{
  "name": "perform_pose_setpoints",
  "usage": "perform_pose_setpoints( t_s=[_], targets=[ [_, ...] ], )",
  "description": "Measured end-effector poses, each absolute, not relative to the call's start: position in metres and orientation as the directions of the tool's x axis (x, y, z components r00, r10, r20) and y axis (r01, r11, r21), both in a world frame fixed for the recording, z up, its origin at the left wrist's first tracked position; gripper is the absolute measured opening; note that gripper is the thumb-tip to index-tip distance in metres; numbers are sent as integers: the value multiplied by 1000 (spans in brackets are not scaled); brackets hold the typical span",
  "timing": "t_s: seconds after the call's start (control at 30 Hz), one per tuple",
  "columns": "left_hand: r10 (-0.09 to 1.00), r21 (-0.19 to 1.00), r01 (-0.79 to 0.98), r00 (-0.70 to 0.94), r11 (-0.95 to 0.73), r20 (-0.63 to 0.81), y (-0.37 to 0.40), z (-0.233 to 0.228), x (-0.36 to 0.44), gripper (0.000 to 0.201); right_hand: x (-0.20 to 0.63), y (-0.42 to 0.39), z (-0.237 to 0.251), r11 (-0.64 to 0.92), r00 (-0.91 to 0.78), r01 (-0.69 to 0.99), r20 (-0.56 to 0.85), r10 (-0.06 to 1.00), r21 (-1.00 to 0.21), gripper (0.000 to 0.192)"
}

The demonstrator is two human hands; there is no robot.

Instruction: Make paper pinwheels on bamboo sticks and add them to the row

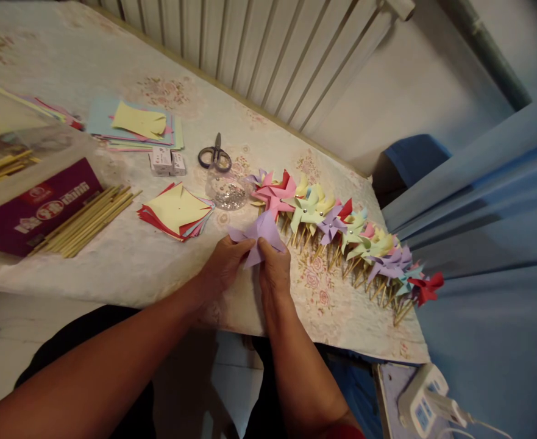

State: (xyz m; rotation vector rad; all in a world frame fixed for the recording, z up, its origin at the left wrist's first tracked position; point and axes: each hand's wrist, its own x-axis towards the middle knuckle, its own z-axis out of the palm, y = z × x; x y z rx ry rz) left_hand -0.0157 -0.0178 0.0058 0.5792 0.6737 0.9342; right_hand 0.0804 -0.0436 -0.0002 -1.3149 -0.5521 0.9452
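Between both hands, above the table, is a purple sheet of paper point(263, 228) with pointed corners. My left hand point(226, 259) pinches its left side, thumb on top. On the right side my right hand point(275, 259) is closed on the same sheet, its thumb near the middle. Finished paper pinwheels point(332, 225) on sticks lie in a long row just to the right. Left of my hands rests a stack of cut paper squares point(179, 210), yellow on top. A clear container of small shiny pins point(230, 194) sits beyond my hands.
Scissors point(215, 155) and small boxes point(166, 161) lie farther back, by a pile of coloured paper point(135, 127). Wooden sticks point(97, 219) lie beside a purple-labelled bin point(35, 210) at left. A radiator point(250, 55) borders the table's back; a power strip point(421, 399) is at lower right.
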Motion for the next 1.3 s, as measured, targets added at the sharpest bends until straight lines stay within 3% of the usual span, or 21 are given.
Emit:
perform_pose_setpoints(
  t_s=[0.13, 0.27, 0.37, 0.5, 0.67, 0.83, 1.0, 1.1, 1.3],
  targets=[
    [866, 661, -573, 419, 485, -273, -12, 12, -20, 23, 87, -46, 3, 10, 569, -203, -110, 815, -979, 34],
    [881, 649, -607, 406, 458, -241, -4, 16, -27, 21, 91, -51, 11, 30, 752, 28, 41, 658, -999, 23],
    [889, 644, -622, 396, 445, -232, 0, 17, -32, 20, 87, -57, 15, 50, 772, 217, 203, 602, -975, 16],
    [898, 658, -617, 365, 432, -247, 4, 18, -37, 19, 75, -66, 16, 90, 615, 414, 351, 706, -906, 13],
    [907, 713, -564, 312, 415, -282, 8, 16, -41, 21, 64, -70, 12, 164, 426, 528, 427, 797, -833, 16],
    [906, 688, -592, 318, 419, -278, 9, 19, -42, 20, 63, -68, 7, 130, 475, 494, 392, 788, -860, 15],
    [881, 640, -608, 373, 469, -291, 7, 24, -44, 20, 74, -59, 9, 77, 679, 180, 180, 712, -981, 20],
    [873, 643, -597, 400, 479, -279, 6, 21, -44, 19, 82, -54, 12, 111, 661, 79, 135, 738, -991, 23],
    [889, 662, -608, 400, 439, -222, 7, 14, -40, 21, 84, -57, 12, 164, 600, 66, 170, 782, -984, 22]
  ],
)
